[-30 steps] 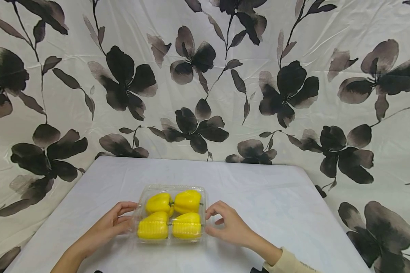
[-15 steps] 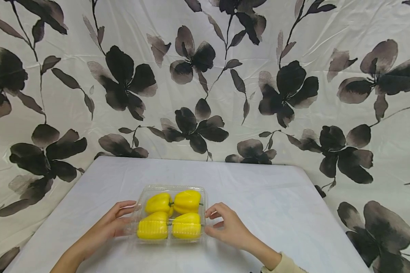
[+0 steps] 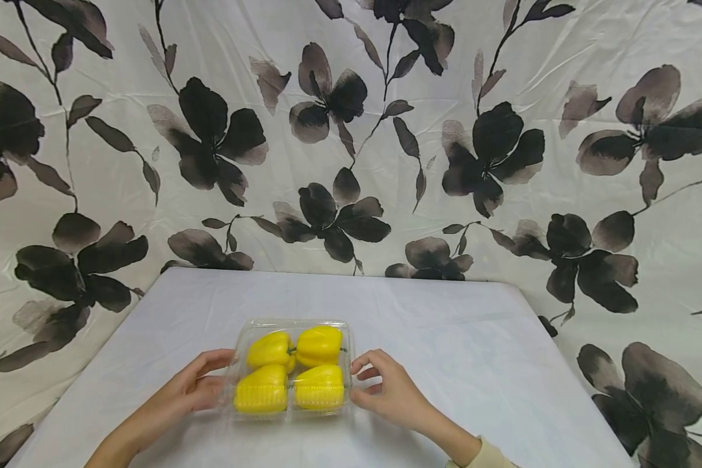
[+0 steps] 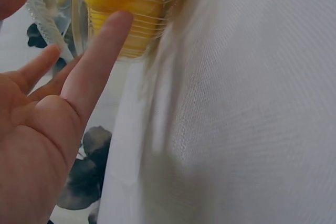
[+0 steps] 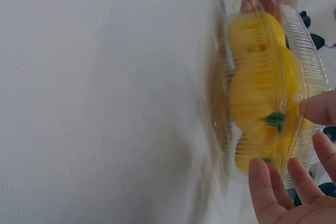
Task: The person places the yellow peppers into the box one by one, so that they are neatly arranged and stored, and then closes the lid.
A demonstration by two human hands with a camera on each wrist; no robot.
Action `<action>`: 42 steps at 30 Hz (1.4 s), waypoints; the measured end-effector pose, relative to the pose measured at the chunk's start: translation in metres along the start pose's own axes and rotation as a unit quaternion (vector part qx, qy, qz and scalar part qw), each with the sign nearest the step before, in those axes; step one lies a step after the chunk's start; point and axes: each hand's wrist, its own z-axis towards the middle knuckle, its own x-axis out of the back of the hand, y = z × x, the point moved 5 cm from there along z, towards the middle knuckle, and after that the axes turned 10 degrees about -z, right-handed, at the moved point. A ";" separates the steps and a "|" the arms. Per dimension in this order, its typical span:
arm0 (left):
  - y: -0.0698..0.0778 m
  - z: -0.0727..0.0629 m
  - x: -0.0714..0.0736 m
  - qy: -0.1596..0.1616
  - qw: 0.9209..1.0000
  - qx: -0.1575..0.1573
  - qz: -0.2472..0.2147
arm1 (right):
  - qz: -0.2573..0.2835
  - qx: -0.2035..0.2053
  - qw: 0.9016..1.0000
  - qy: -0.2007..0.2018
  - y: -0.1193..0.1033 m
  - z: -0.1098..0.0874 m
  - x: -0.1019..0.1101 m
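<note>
A clear plastic clamshell box (image 3: 292, 415) sits on the white-covered table and holds several yellow bell peppers (image 3: 320, 344) with green stems. My left hand (image 3: 190, 389) is at the box's left side, its fingers spread and fairly straight. In the left wrist view its thumb (image 4: 100, 61) reaches the ribbed side wall. At the opposite side is my right hand (image 3: 393, 391), fingers loosely bent, fingertips at the rim and side wall. In the right wrist view a fingertip (image 5: 312, 107) meets the lid's edge; how firmly it touches cannot be told.
The white cloth-covered table (image 3: 444, 338) extends behind the box and to its right. A pale curtain (image 3: 398, 162) with dark flower prints hangs behind the table and along its sides.
The box has shifted very slightly toward me and to the left. My left hand's fingers have adjusted a little at its side; the right hand stays nearly still.
</note>
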 end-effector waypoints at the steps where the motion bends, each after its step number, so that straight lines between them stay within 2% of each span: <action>1: 0.000 -0.001 -0.001 -0.006 1.000 -0.001 -0.001 | 0.001 -0.002 1.000 0.001 0.000 0.000 0.000; 6: 0.000 -0.004 -0.004 -0.012 1.000 -0.001 0.013 | 0.009 -0.004 1.000 0.002 0.001 -0.002 -0.003; 17: -0.003 -0.006 -0.009 0.012 0.998 0.020 0.051 | 0.045 -0.036 0.998 -0.007 0.004 -0.004 -0.007; 23: -0.006 -0.006 -0.012 0.025 0.998 0.045 0.028 | 0.053 -0.049 0.997 -0.007 0.004 -0.004 -0.008; 32: -0.012 -0.010 -0.013 0.039 0.996 0.078 -0.007 | 0.077 -0.097 0.992 -0.002 0.009 -0.008 -0.009; 42: -0.018 -0.011 -0.014 0.024 0.995 0.081 -0.050 | 0.108 -0.124 0.986 -0.022 0.014 -0.012 -0.012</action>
